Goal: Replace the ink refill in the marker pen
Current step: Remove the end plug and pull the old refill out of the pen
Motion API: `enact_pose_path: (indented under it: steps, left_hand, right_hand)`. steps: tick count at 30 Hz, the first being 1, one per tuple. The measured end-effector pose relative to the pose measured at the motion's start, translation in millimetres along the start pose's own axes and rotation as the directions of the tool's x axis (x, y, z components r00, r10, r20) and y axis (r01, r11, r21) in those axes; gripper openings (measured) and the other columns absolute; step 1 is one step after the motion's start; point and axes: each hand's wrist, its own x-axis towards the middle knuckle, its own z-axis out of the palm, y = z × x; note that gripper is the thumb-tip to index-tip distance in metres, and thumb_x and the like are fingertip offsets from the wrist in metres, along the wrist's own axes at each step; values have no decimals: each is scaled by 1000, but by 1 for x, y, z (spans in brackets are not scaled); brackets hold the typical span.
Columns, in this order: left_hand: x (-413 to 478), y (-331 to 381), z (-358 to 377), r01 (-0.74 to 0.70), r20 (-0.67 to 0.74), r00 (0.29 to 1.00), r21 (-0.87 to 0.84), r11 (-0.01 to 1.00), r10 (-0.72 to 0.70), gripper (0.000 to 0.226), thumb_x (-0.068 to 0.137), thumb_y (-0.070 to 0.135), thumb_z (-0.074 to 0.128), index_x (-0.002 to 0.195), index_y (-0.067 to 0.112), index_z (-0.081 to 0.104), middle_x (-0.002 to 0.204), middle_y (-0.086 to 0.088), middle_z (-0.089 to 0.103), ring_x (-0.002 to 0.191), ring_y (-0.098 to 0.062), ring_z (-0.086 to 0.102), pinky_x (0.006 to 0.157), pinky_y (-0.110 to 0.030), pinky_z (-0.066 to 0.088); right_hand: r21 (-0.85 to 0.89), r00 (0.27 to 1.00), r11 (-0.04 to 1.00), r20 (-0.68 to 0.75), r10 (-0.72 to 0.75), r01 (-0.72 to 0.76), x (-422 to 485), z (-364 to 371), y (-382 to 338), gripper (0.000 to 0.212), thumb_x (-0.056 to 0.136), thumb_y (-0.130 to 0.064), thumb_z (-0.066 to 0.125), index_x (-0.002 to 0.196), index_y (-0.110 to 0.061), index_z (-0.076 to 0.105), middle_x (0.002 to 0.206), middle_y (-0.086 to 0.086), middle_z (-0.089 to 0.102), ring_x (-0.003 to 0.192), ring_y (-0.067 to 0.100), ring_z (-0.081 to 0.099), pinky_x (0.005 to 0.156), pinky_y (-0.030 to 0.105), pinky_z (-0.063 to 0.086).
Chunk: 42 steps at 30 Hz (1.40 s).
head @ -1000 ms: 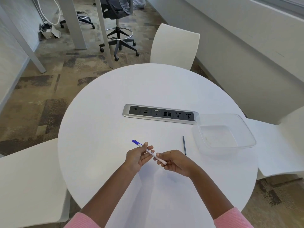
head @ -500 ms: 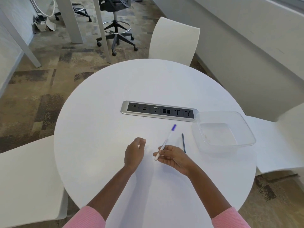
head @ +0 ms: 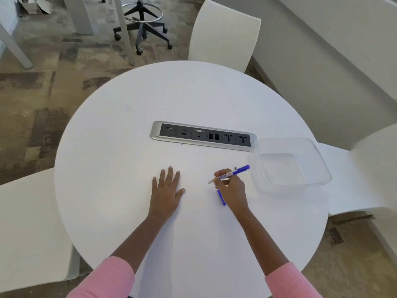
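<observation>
My right hand (head: 233, 188) grips the marker pen (head: 229, 174), a white barrel with a blue rear end, like a writing pen. Its uncapped tip points left and sits at or just above the round white table (head: 120, 160). A short blue piece, probably the cap (head: 222, 198), lies on the table just left of that hand. My left hand (head: 166, 190) rests flat on the table, fingers spread and holding nothing. A small grey bit (head: 235, 168) shows behind the pen, perhaps the dark refill stick; the hand hides the rest.
A clear plastic container (head: 318, 168) stands just right of the pen. A silver power and socket strip (head: 204, 136) is set into the table's middle. White chairs stand at the far side (head: 223, 33), left (head: 25, 229) and right (head: 369, 168).
My left hand let go of the pen and now lies flat on the table. My right hand turned the pen into a writing grip, tip down. A blue cap now lies by it.
</observation>
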Motion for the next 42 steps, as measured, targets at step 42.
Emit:
enact_pose_path:
  steps: [42]
  left_hand:
    - [3,-12,15,-66,-230,969,102,993,88,53,89,39,32,133,14,50,141,-14,48,127,-33,47,106,-46,18]
  right_hand:
    - [-320,940,897,-50,-337,304,-22,8,-19,12,89,-15,55,96,-6,58,96,10,64,73,19,60,70,34,52]
